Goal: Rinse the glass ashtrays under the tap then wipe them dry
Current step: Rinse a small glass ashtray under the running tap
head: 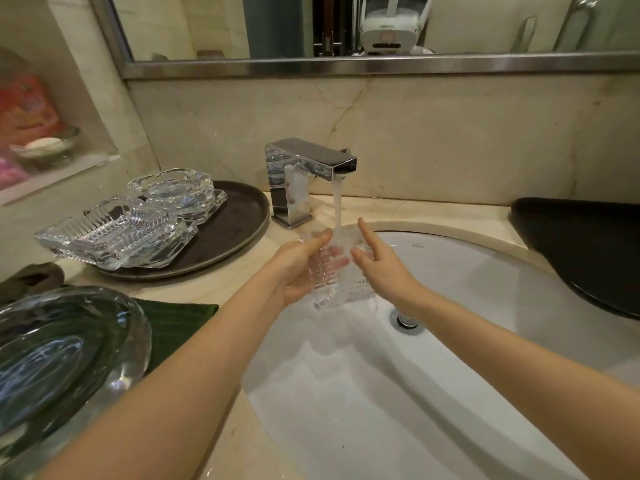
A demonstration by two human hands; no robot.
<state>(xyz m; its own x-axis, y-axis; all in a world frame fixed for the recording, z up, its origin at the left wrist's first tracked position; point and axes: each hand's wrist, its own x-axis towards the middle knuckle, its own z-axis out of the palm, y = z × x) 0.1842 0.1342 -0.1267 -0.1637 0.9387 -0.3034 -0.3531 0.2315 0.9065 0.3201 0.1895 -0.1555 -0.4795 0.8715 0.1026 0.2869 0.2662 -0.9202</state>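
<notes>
A ribbed glass ashtray (341, 289) is held tilted on edge over the white sink (467, 278), under the stream running from the chrome tap (304, 168). My left hand (298, 268) grips its left side, thumb on the near face and fingers showing through the glass behind. My right hand (377, 261) touches its right side with fingers straight. Two more glass ashtrays, one ribbed (114, 233) and one rounded (173, 188), sit on a dark round tray (239, 223) left of the tap.
A large glass dish (62, 355) lies at the near left on a green cloth (173, 327). A grey cloth (31, 278) lies behind it. A black tray (581, 244) sits right of the sink. The drain (407, 320) is open.
</notes>
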